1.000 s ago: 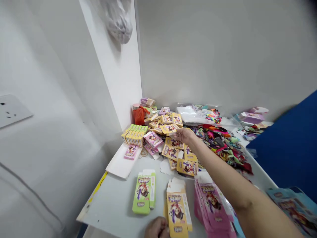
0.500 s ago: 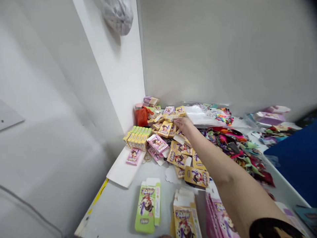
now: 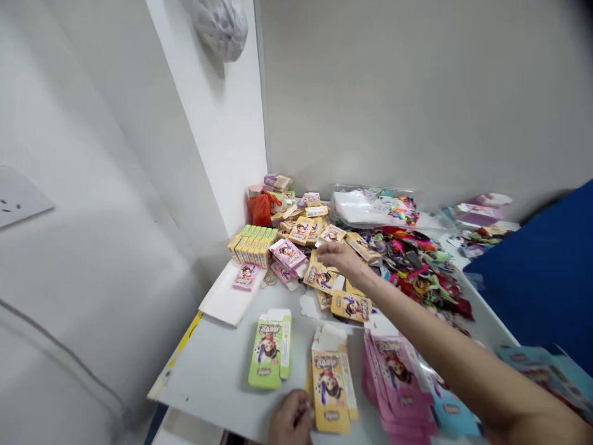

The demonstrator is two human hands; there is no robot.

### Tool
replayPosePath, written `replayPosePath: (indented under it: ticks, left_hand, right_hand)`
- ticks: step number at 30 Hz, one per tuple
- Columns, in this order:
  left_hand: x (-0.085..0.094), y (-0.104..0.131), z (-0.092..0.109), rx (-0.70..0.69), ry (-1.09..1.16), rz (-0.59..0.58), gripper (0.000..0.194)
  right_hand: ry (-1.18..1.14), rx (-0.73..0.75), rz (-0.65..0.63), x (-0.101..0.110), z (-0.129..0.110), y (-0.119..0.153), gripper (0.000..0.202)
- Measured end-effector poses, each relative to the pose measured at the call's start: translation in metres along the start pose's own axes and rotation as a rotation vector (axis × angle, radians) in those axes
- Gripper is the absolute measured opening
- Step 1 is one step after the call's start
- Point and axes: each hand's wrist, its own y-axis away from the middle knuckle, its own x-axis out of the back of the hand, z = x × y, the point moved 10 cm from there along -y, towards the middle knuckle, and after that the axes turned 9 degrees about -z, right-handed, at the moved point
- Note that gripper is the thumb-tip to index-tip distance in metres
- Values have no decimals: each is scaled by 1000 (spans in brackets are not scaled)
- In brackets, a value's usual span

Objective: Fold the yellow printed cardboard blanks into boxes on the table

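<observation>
My right hand (image 3: 340, 256) reaches over the pile of yellow boxes (image 3: 319, 276), fingers loosely spread and nothing visible between them. At the table's front edge my left hand (image 3: 291, 419) is closed, its fingers curled; whatever it may hold is too small to make out. Beside it lie a flat green box (image 3: 269, 350) and flat yellow boxes (image 3: 330, 389). Further right is a stack of flat pink boxes (image 3: 398, 380). A row of upright yellow and green boxes (image 3: 252, 245) stands at the left, near a small pink box (image 3: 246, 277) on a white sheet (image 3: 227, 300).
A red bag (image 3: 262, 209) sits in the back corner. Colourful hair ties (image 3: 417, 259) are heaped at the right, with a clear tray (image 3: 365, 207) behind them. Flat blue boxes (image 3: 451, 405) lie front right, and a blue panel (image 3: 542, 278) borders the table's right side.
My right hand has drawn back from the rear yellow boxes toward the nearer ones. More of my left hand now shows at the front edge. The view has shifted slightly.
</observation>
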Motion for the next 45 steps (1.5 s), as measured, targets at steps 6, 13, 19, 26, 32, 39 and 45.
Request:
replayPosePath:
  ticks: [6, 13, 19, 26, 32, 39, 45]
  left_hand:
    - [-6, 12, 37, 40, 192, 44, 51]
    - [-10, 10, 55, -47, 143, 105, 50]
    - [-11, 15, 62, -98, 95, 73, 45]
    - [-8, 13, 57, -118, 125, 41, 41]
    - [-9, 13, 57, -131, 133, 12, 41]
    - [-11, 14, 61, -123, 127, -1, 40]
    - [-9, 13, 66, -85, 41, 40, 37]
  right_hand:
    - [703, 253, -290, -48, 31, 173, 20]
    - [1329, 578, 38, -56, 67, 276, 49]
    - [1437, 252, 91, -13, 116, 270, 83]
    - [1432, -46, -56, -4, 139, 247, 80]
    - [1483, -60, 142, -3, 116, 235, 66]
    - [1428, 0, 233, 2, 114, 238, 57]
    - [1355, 156, 236, 7, 97, 248, 63]
